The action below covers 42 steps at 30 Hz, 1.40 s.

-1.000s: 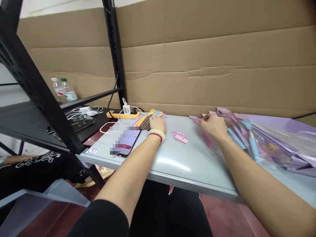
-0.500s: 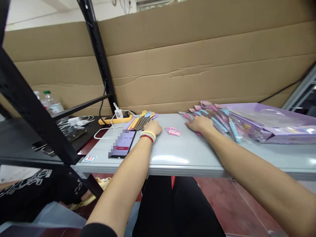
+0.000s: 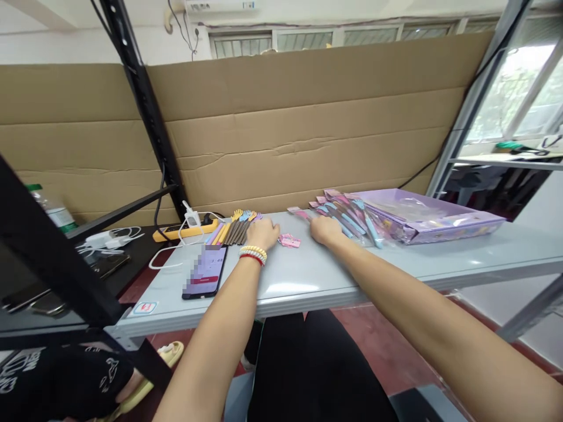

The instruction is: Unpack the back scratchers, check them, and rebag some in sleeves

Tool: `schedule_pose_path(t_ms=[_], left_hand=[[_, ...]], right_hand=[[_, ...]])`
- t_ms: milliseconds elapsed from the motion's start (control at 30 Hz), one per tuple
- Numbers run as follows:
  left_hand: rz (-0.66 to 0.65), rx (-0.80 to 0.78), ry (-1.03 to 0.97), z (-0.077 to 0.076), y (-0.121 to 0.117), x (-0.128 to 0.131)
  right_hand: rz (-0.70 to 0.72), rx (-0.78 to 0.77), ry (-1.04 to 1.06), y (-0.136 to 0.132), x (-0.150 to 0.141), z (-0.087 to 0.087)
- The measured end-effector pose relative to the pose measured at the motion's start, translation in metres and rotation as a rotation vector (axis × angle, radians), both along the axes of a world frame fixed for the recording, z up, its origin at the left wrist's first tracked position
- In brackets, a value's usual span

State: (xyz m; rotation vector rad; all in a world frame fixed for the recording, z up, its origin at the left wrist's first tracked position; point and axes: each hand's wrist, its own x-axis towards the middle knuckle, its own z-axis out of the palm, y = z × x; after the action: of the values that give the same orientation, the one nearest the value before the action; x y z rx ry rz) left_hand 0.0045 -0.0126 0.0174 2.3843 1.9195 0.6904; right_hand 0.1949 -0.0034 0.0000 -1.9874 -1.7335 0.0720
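Just left of the frame's centre, the left hand [image 3: 263, 233] bends over the right end of the coloured sticks [image 3: 237, 232]; just right of centre, the right hand [image 3: 325, 230] curls beside the bagged sticks [image 3: 350, 220]. Both hands' fingers look half-closed, tips hidden; whether they grip anything, I cannot tell. Pink cards [image 3: 290, 241] lie mid-frame between.

The left hand [image 3: 263, 234] is turned back-up, thumb [image 3: 276, 230] jutting toward the right hand [image 3: 325, 230]; behind its mostly hidden fingers, the left forearm [image 3: 226, 316] slants back. Behind the right hand's curled fingers, the right forearm [image 3: 409, 305] stretches outward.
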Motion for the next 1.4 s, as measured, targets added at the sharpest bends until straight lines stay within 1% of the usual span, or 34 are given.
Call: schedule_pose_path(t_ms=[67,100,133,167,200,300,367,400,467,567,667,867,1133,1400], left_hand=[[-0.031,0.098,-0.080,0.006,-0.012,0.008],[-0.054,0.129,-0.121,0.007,-0.019,0.012],[-0.082,0.138,-0.161,0.008,-0.028,0.016],[-0.112,0.121,-0.204,0.007,-0.038,0.020],[-0.138,0.083,-0.247,0.004,-0.049,0.023],[-0.203,-0.072,-0.373,-0.007,-0.082,0.027],[-0.241,-0.148,-0.432,-0.016,-0.101,0.024],[-0.265,-0.176,-0.456,-0.021,-0.108,0.022],[-0.333,-0.221,-0.504,-0.030,-0.117,0.014],[-0.432,-0.237,-0.628,-0.041,-0.122,0.003],[-0.463,-0.250,-0.735,-0.047,-0.122,-0.001],[-0.508,-0.202,-0.599,-0.050,-0.122,0.000],[-0.516,-0.260,-0.622,-0.048,-0.124,0.000],[-0.561,-0.270,-0.688,-0.054,-0.120,-0.002]], right_hand=[[-0.046,0.006,-0.007,-0.017,0.003,0.007],[-0.058,0.020,0.018,-0.026,0.005,0.010],[-0.052,0.050,0.089,-0.036,0.006,0.012],[-0.031,0.095,0.211,-0.046,0.007,0.012],[-0.001,0.147,0.383,-0.056,0.006,0.010],[0.067,0.287,1.029,-0.081,-0.005,-0.004],[0.053,0.343,1.412,-0.093,-0.018,-0.015],[0.039,0.362,1.551,-0.097,-0.025,-0.019],[0.017,0.389,1.706,-0.102,-0.035,-0.024],[0.010,0.389,1.734,-0.105,-0.040,-0.024],[0.023,0.377,1.730,-0.106,-0.039,-0.022],[0.092,0.310,1.664,-0.108,-0.039,-0.025],[0.141,0.288,1.637,-0.111,-0.038,-0.024],[0.168,0.278,1.623,-0.114,-0.037,-0.022]])
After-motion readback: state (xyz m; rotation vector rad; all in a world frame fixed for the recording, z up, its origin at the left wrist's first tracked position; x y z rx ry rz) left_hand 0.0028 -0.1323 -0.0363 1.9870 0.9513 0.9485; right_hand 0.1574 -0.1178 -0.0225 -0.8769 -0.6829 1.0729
